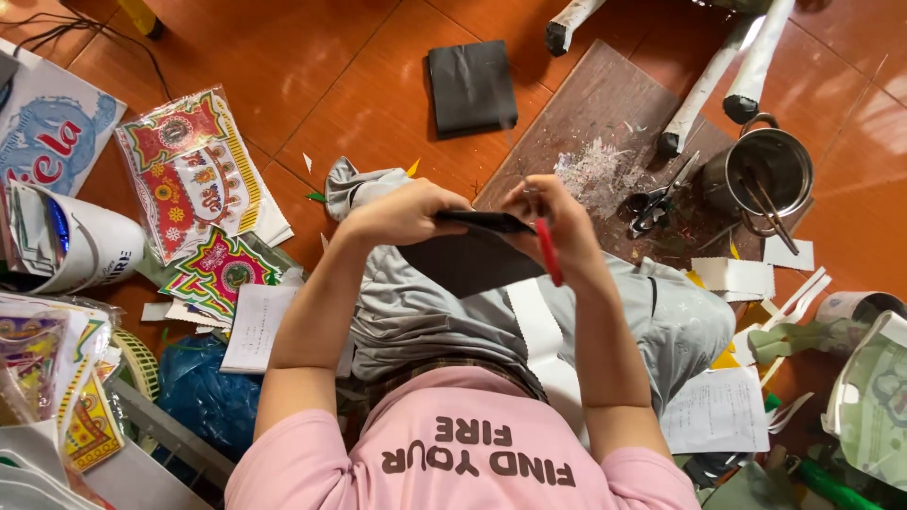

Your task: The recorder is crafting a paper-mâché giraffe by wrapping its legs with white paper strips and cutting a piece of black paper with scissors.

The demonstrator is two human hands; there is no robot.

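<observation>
The left hand (pixel 402 212) grips the edge of a black sheet (pixel 472 253) held over the lap, and the right hand (pixel 559 222) pinches its other end while clasping a red pen (pixel 549 253). Scissors (pixel 657 203) and a metal pot (pixel 767 170) lie on a brown board (pixel 586 113) just beyond, on the floor.

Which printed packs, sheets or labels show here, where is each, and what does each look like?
Decorated pack: floor, upper left; clear-wrapped, red, yellow and white ornament.
Green-red sheet: just below it; pointed outline.
White sheet: far left; blue figure, red lettering.
Written page: lower right; white.
No screens.
</observation>
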